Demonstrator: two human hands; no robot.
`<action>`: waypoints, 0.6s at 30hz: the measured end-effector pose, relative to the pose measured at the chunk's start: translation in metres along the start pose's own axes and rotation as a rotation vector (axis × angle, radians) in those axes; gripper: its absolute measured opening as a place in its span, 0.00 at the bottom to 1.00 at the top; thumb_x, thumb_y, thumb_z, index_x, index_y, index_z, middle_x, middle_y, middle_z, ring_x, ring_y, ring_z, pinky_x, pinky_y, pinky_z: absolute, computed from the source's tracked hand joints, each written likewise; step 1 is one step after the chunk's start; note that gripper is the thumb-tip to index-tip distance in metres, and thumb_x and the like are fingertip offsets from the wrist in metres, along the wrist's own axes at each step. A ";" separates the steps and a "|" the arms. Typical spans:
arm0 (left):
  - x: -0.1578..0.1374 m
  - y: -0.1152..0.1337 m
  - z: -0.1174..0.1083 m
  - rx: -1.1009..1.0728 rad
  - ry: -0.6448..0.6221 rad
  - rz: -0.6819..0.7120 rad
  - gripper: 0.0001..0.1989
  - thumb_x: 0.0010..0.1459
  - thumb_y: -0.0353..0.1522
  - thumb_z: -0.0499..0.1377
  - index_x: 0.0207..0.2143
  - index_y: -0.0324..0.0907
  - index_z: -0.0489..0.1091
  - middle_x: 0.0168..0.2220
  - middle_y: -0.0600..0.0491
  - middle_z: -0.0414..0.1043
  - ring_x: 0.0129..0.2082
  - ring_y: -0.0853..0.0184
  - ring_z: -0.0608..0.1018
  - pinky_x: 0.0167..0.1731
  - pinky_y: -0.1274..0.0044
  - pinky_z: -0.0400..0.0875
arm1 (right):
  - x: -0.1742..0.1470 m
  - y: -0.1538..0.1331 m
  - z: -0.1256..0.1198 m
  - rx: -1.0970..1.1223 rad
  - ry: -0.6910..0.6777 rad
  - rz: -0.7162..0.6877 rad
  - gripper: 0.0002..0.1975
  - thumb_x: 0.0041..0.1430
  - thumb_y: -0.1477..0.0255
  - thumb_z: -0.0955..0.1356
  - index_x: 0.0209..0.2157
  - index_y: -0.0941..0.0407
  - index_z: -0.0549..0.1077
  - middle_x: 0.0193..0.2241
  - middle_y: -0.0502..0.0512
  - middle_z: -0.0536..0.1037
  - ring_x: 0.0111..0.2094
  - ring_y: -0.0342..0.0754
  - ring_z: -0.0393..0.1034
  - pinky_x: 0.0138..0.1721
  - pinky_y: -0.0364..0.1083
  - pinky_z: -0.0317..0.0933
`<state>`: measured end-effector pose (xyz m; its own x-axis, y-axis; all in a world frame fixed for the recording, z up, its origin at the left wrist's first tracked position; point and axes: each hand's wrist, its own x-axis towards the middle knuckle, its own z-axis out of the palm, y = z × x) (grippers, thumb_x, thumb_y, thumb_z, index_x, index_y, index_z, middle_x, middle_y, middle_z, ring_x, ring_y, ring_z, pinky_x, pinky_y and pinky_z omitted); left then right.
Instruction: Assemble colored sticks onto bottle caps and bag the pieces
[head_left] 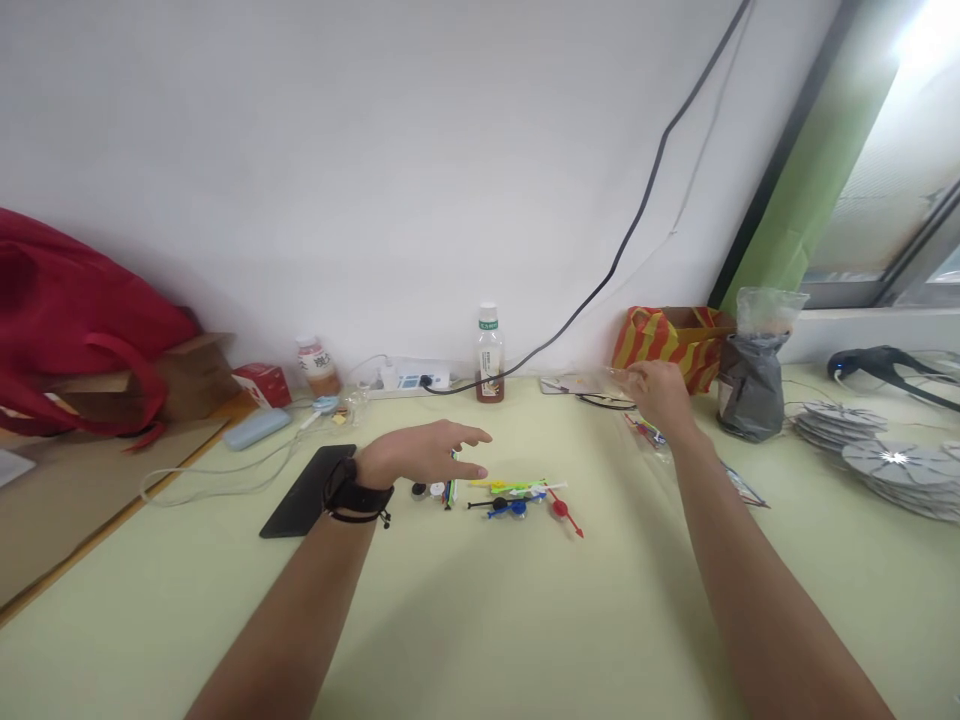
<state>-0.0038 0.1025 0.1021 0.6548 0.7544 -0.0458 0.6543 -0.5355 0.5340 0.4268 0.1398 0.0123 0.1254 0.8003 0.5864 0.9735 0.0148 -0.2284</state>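
Note:
My left hand (429,452) hovers over the table with thumb and fingers apart, holding nothing. Partly hidden behind it are small black and white round pieces (427,490) and a few thin upright strips. Just to its right lies a loose cluster of plastic arrow pointers with round hubs: a red one (559,509), a blue one (517,508), a black one (498,503), plus yellow, green and white ones. Farther right, my right hand (661,395) has its fingers pinched on a clear plastic bag (626,392). Colourful pieces (643,430) show at the bag, below the hand.
A drink bottle (490,365) and a power strip (412,376) stand by the wall. Stacked grey discs (900,470), a grey bag (751,390) and a striped bag (660,345) are right. A black tablet-like slab (304,495) lies left, near a cable and a red box (262,384).

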 end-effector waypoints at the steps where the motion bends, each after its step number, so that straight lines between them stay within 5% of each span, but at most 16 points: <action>1: -0.001 -0.001 -0.003 0.012 0.002 -0.006 0.29 0.49 0.51 0.69 0.52 0.53 0.78 0.49 0.50 0.82 0.45 0.56 0.82 0.38 0.76 0.71 | 0.004 -0.003 -0.008 0.030 0.035 0.004 0.17 0.64 0.71 0.61 0.45 0.60 0.79 0.44 0.66 0.81 0.49 0.59 0.72 0.57 0.57 0.59; 4: -0.004 -0.001 -0.012 0.003 0.036 0.030 0.27 0.55 0.49 0.66 0.55 0.52 0.76 0.53 0.49 0.79 0.48 0.56 0.81 0.41 0.75 0.73 | 0.013 -0.021 -0.038 0.265 0.133 0.000 0.14 0.63 0.70 0.64 0.44 0.58 0.78 0.41 0.63 0.81 0.42 0.57 0.74 0.48 0.55 0.66; 8: -0.003 0.009 -0.016 -0.082 0.175 0.129 0.24 0.61 0.46 0.63 0.58 0.52 0.73 0.54 0.49 0.78 0.49 0.57 0.81 0.45 0.72 0.75 | 0.012 -0.071 -0.084 0.525 0.053 -0.098 0.15 0.62 0.66 0.69 0.49 0.55 0.78 0.35 0.56 0.79 0.33 0.52 0.73 0.38 0.51 0.68; 15: 0.014 0.035 0.015 -0.402 0.359 0.252 0.27 0.61 0.45 0.64 0.59 0.46 0.71 0.57 0.44 0.75 0.52 0.56 0.79 0.49 0.67 0.75 | -0.014 -0.170 -0.118 1.016 -0.448 -0.270 0.17 0.62 0.60 0.72 0.49 0.53 0.78 0.32 0.51 0.76 0.28 0.44 0.67 0.29 0.44 0.64; 18: 0.020 0.032 0.024 -0.434 0.283 0.288 0.19 0.59 0.45 0.66 0.46 0.43 0.78 0.46 0.46 0.80 0.45 0.59 0.80 0.46 0.69 0.75 | -0.021 -0.186 -0.111 1.091 -0.547 -0.245 0.18 0.62 0.59 0.72 0.50 0.54 0.77 0.31 0.51 0.75 0.30 0.44 0.67 0.28 0.43 0.63</action>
<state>0.0393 0.0916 0.0979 0.6179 0.7054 0.3472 0.2112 -0.5743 0.7909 0.2643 0.0534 0.1292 -0.3879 0.8468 0.3641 0.2596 0.4794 -0.8383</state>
